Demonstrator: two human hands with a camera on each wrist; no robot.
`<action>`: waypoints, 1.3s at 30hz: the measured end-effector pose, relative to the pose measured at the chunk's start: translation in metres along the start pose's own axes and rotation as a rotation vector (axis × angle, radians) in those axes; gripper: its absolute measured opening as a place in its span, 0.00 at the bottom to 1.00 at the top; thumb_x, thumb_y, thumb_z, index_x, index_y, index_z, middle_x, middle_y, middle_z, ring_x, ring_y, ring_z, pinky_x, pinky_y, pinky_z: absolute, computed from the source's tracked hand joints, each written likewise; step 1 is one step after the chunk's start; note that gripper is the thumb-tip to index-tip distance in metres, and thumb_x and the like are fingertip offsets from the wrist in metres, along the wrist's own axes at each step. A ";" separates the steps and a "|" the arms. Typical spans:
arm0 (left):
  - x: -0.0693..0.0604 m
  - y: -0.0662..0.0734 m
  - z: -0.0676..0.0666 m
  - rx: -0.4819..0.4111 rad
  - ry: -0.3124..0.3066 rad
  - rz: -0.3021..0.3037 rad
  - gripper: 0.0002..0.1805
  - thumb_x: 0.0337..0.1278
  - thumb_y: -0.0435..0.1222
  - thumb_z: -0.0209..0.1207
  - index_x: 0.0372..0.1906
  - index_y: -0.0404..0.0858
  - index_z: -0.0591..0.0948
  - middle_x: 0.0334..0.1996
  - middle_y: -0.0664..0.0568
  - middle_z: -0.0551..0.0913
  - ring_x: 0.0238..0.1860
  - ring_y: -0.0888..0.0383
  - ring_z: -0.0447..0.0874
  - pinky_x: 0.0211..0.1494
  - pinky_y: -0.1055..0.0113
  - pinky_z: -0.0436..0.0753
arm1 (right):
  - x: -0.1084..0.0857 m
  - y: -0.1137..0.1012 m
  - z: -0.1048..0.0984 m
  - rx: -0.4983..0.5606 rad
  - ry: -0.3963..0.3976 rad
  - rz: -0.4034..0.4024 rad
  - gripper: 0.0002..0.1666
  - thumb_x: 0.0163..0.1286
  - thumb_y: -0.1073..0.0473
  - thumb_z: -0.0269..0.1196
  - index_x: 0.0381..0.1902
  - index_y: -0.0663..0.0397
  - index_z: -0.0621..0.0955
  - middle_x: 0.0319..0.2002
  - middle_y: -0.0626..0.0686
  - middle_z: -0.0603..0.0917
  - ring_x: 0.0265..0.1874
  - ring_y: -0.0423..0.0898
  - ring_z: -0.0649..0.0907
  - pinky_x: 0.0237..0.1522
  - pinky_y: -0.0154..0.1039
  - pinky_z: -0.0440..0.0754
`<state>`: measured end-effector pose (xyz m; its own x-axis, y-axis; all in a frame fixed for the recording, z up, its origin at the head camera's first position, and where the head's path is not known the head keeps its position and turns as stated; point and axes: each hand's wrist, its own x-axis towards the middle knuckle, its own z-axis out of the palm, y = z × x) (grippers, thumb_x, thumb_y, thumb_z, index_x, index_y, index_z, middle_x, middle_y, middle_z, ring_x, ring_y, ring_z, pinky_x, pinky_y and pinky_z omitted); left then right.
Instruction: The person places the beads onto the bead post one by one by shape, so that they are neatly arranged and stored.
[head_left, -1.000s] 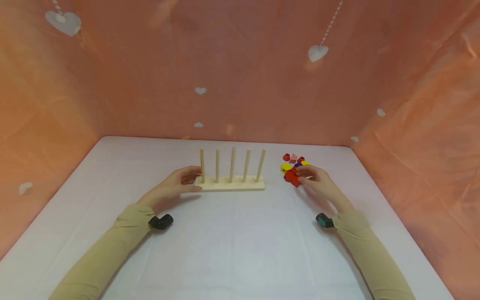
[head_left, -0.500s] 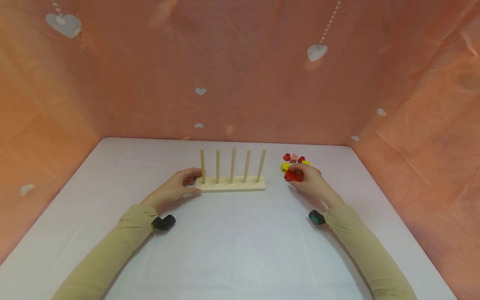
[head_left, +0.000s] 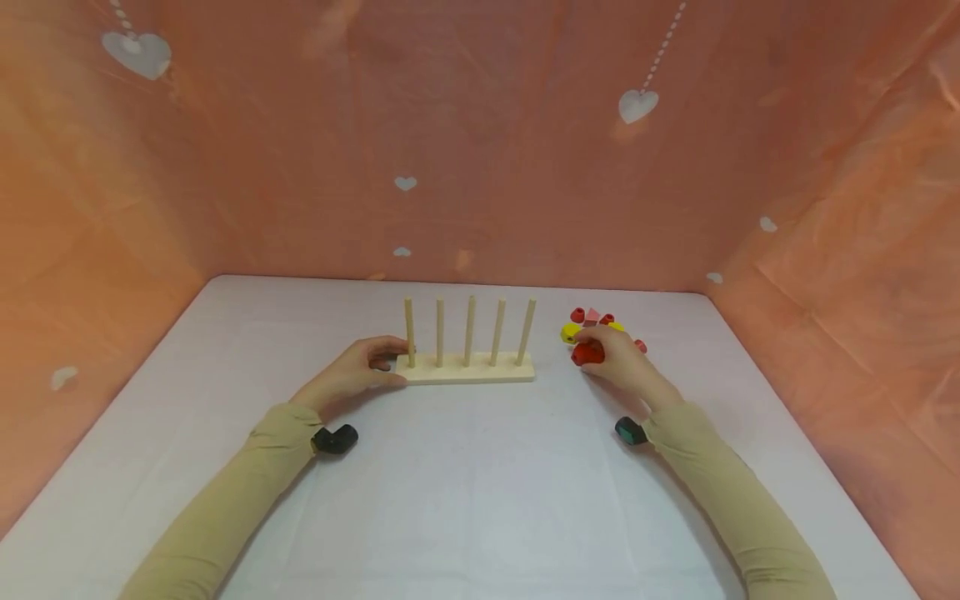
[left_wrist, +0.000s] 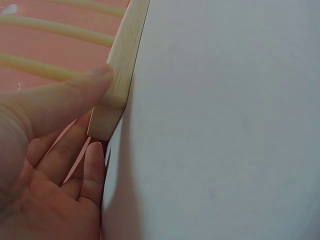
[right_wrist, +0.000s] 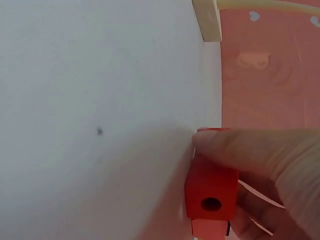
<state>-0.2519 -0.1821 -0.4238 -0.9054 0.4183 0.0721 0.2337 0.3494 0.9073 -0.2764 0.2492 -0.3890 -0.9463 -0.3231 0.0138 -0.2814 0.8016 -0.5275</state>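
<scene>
The fingers [head_left: 597,332] of my right hand [head_left: 625,362] pinch a red block [head_left: 587,355], right of centre in the head view; leftward, mid-frame, the wooden rack [head_left: 465,375] runs lengthwise across, its left end gripped by my left hand [head_left: 351,372].

Right fingers [right_wrist: 240,147] now farther left around red block [right_wrist: 212,185]
</scene>
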 end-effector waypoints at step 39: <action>0.000 -0.001 0.000 0.030 0.005 -0.028 0.31 0.51 0.30 0.68 0.61 0.30 0.72 0.57 0.38 0.76 0.54 0.45 0.75 0.58 0.54 0.72 | 0.014 0.004 -0.018 0.204 0.092 0.012 0.22 0.55 0.64 0.73 0.47 0.58 0.78 0.42 0.58 0.79 0.38 0.53 0.76 0.37 0.33 0.80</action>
<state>-0.2524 -0.1824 -0.4248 -0.9136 0.4036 0.0487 0.2184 0.3863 0.8961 -0.2936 0.2575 -0.3756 -0.9624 -0.2598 0.0789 -0.2409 0.6834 -0.6892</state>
